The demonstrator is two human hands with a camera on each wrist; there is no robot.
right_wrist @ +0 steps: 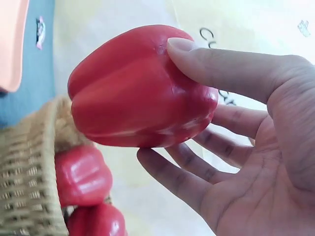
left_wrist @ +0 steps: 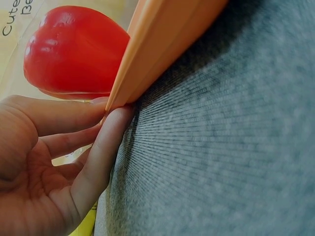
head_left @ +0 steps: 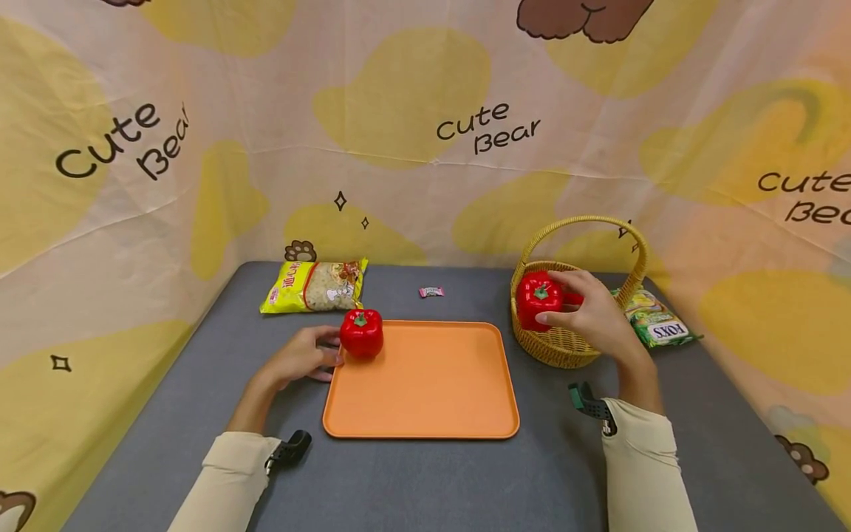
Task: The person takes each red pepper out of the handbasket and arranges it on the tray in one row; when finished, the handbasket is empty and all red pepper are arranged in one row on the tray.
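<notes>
My right hand (head_left: 588,310) grips a red bell pepper (head_left: 539,301) above the wicker basket (head_left: 561,357). In the right wrist view the thumb presses one side of this pepper (right_wrist: 133,93) and the fingers bear on the other. Two more red peppers (right_wrist: 83,175) show inside the basket beneath it. At the left edge of the orange tray (head_left: 425,384), my left hand (head_left: 302,358) pinches the rim between thumb and finger, as the left wrist view shows. Another red bell pepper (head_left: 362,334) stands upright on the tray's far left corner, close to those fingers.
Behind the tray, a yellow food bag (head_left: 315,287) lies at the back left and a small pink wrapped candy (head_left: 431,292) at the back middle. A green FOX'S bag (head_left: 661,321) lies right of the basket, whose tall handle (head_left: 585,219) arches up. Printed cloth walls enclose the grey table (head_left: 425,488).
</notes>
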